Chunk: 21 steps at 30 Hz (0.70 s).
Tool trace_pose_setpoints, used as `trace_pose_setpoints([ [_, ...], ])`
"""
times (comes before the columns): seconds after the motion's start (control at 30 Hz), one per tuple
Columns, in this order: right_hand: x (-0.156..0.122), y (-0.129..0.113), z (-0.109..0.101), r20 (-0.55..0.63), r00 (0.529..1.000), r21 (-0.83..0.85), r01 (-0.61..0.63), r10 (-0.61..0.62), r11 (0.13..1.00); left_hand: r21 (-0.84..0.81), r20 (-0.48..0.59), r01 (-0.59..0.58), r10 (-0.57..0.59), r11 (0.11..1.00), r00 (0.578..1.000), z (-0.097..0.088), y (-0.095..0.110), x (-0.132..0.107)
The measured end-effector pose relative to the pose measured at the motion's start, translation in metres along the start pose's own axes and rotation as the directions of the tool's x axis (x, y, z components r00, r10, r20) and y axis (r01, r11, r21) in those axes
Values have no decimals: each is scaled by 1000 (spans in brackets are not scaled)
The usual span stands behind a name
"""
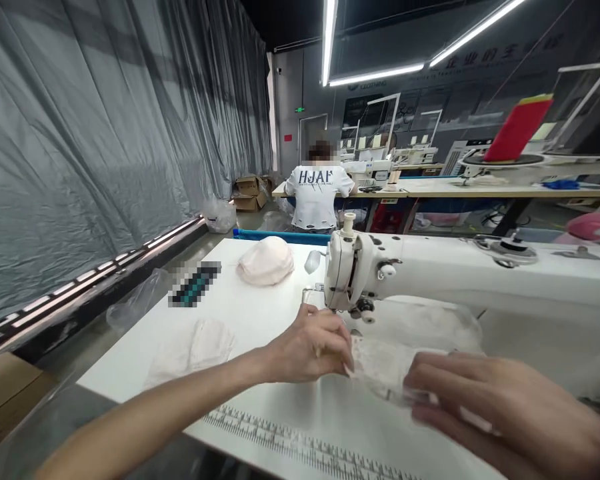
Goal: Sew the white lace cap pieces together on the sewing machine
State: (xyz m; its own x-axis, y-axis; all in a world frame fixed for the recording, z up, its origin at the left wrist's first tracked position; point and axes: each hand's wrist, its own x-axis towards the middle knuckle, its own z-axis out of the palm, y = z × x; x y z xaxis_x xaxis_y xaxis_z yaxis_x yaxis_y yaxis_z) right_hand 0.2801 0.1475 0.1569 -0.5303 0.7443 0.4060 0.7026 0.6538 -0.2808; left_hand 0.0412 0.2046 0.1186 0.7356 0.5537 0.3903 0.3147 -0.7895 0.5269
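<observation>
A piece of thin, pale fabric [383, 363] lies on the white sewing table beside the machine's needle area. My left hand [313, 343] pinches its left edge, just below the head of the white sewing machine [345, 273]. On the fabric's right side is my right hand [485, 400], a little blurred, with its fingers closed over the cloth. The needle and presser foot are mostly hidden behind my left hand. More sheer pale cloth [430, 320] lies under the machine's arm.
A cream fabric cup-shaped pile [266, 261] and flat pale pieces [211, 343] lie left on the table. A ruler strip [290, 440] runs along the front edge. A pixelated dark object [195, 285] sits near the left edge. Ahead, a person [320, 193] sits at another table.
</observation>
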Motion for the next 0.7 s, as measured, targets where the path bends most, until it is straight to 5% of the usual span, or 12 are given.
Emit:
trace_pose_setpoints([
  [0.07, 6, 12, 15, 275, 961, 97, -48, 20, 994, 56, 36, -33, 31, 998, 999, 22, -30, 1],
  [0.13, 11, 24, 39, 358, 931, 177, -140, 69, 974, 72, 57, -41, 37, 997, 998, 40, -53, -2],
  [0.23, 19, 37, 75, 285, 955, 234, -147, 77, 961, 57, 48, -67, 64, 996, 997, 49, -69, -7],
  [0.37, 24, 42, 103, 170, 985, 48, 31, -38, 998, 121, 59, -151, 145, 981, 988, 41, -67, -15],
  [0.7, 33, 61, 115, -25, 985, -407, 144, -169, 902, 509, 157, -308, 265, 804, 951, 25, -70, -14],
])
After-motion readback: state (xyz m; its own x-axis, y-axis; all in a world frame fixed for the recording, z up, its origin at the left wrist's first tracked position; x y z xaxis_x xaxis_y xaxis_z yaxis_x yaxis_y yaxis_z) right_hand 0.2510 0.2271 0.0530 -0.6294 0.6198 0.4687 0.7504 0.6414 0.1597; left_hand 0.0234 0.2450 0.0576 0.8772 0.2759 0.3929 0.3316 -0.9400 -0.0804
